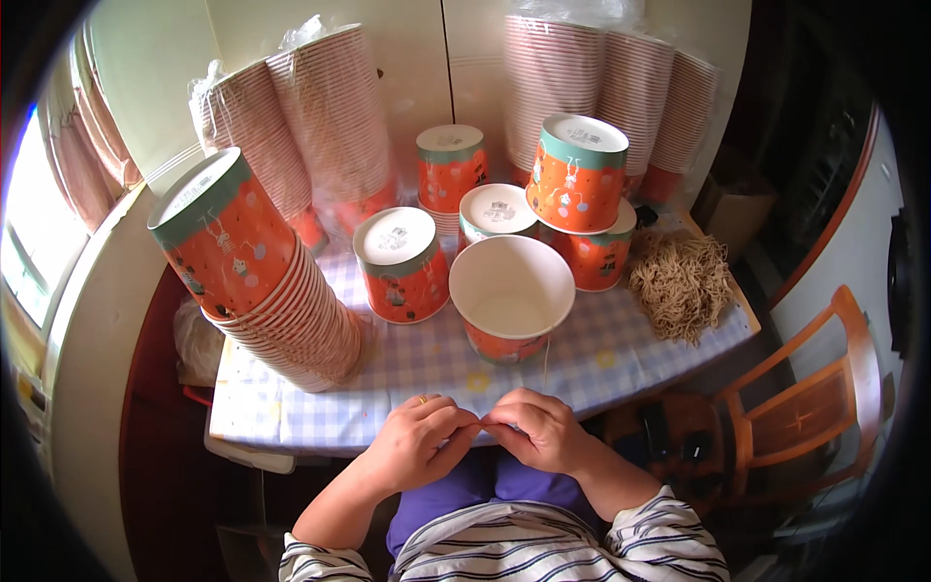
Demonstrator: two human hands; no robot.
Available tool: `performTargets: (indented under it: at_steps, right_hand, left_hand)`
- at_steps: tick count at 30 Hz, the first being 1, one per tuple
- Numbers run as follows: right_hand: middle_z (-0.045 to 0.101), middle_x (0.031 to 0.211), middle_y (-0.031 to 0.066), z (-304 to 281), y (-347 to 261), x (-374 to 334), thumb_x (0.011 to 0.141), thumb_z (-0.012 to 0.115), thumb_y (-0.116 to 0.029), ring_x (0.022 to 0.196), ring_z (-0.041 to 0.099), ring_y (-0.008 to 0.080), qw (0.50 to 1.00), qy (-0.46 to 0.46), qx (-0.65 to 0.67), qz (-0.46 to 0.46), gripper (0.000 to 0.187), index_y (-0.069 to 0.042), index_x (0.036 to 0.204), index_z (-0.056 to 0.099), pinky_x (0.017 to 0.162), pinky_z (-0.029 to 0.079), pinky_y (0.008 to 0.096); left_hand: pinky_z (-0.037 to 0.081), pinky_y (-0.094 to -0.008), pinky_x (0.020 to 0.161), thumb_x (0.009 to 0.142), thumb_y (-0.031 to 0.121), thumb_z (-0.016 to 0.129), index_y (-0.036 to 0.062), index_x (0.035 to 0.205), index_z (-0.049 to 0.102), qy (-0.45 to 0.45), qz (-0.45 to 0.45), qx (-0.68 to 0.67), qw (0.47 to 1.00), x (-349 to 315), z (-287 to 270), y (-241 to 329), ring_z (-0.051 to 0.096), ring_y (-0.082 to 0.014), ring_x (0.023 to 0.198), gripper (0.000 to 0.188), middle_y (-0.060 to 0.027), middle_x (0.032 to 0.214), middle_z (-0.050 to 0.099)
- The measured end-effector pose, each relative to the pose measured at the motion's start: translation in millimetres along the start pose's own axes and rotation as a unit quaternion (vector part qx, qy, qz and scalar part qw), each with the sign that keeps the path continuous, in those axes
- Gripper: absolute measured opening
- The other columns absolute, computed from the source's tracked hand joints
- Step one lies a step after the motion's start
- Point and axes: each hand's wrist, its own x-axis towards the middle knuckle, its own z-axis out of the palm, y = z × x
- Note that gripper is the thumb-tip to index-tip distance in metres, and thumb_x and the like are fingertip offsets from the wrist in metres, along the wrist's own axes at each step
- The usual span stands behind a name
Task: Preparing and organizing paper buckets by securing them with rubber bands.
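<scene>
The person's hands meet just off the near edge of the table [412, 373], above purple trousers [441, 504]. The left hand [427, 438], with a ring on one finger, pinches thumb against fingers; the right hand [536, 427] does the same, and their fingertips touch. Each grip is closed at the tips, though from here I can't make out whether anything thin is caught between them.

Right in front of the hands, an orange paper tub [511, 315] stands upright on the checked cloth, its white mouth open toward us, a pale strand [546, 357] hanging down its front on the right. To its left sits an upside-down tub [400, 276], and farther left a tall nested stack [254, 257] leans. More upturned tubs [579, 184] crowd behind. A tangled heap of tan string [683, 286] lies at the table's right end, plastic-wrapped stacks [330, 116] rise at the back, and a wooden chair [805, 427] stands off to the right.
</scene>
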Motion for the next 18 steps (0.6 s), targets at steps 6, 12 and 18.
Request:
performTargets:
  at_steps: [6, 12, 18]
  right_hand:
    - [0.059, 0.085, 0.0087, -9.6, 3.4, 5.5, 0.072, 0.071, 0.001, 0.071, 0.062, 0.0249, 0.997, 0.01, -0.054, -0.05, 0.023, -0.004, 0.092, 0.059, 0.061, 0.051, 0.0332]
    - [0.057, 0.083, 0.0099, -49.6, 14.8, 40.3, 0.075, 0.066, -0.001, 0.075, 0.061, 0.0285, 0.995, -0.014, -0.1, -0.016, 0.015, -0.004, 0.087, 0.058, 0.065, 0.05, 0.0354]
    - [0.056, 0.083, 0.0082, -95.5, 88.6, 91.0, 0.078, 0.063, -0.002, 0.073, 0.056, 0.0161, 0.977, 0.026, -0.168, 0.131, 0.003, 0.0, 0.078, 0.062, 0.066, 0.046, 0.0284]
  left_hand:
    - [0.044, -0.0352, 0.06, 0.076, 0.006, 0.067, 0.0054, 0.084, 0.062, -0.02, 0.058, 0.042, 0.997, 15.3, -6.1, -2.8, 0.057, -0.0247, 0.064, 0.01, -0.0059, 0.073, 0.058]
    - [0.048, -0.036, 0.06, 0.076, 0.009, 0.068, 0.0035, 0.088, 0.063, 0.006, 0.03, -0.038, 0.999, 60.5, -13.7, -25.0, 0.061, -0.024, 0.068, 0.014, -0.0091, 0.077, 0.06]
    - [0.05, -0.037, 0.072, 0.08, 0.017, 0.062, -0.0008, 0.099, 0.062, 0.122, -0.048, 0.147, 0.98, 135.8, -10.9, -114.8, 0.062, -0.0272, 0.078, 0.026, -0.0163, 0.088, 0.062]
